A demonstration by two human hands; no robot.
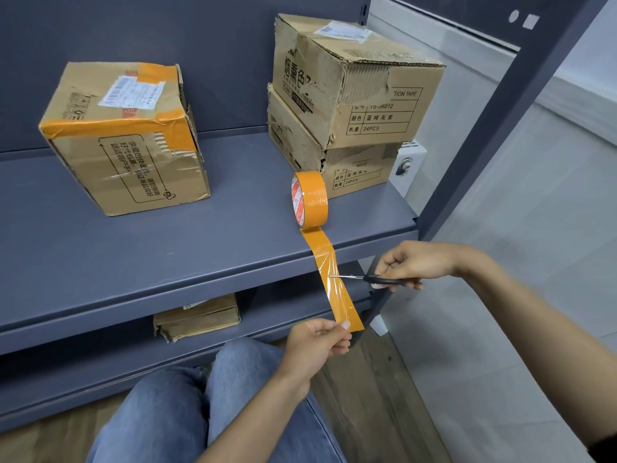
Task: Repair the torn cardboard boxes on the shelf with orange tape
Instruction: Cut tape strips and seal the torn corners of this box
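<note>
Left grip pinching tape strip, scissors mid-strip

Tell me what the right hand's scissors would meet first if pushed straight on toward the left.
The pulled-out orange tape strip: the scissors in the right hand already reach its edge.

grey metal shelving, wood-look floor, pale wall

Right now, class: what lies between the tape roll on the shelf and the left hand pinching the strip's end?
In the head view, only the pulled-out strip spans from tape roll to left hand, with the scissors in the right hand meeting it midway.
</note>
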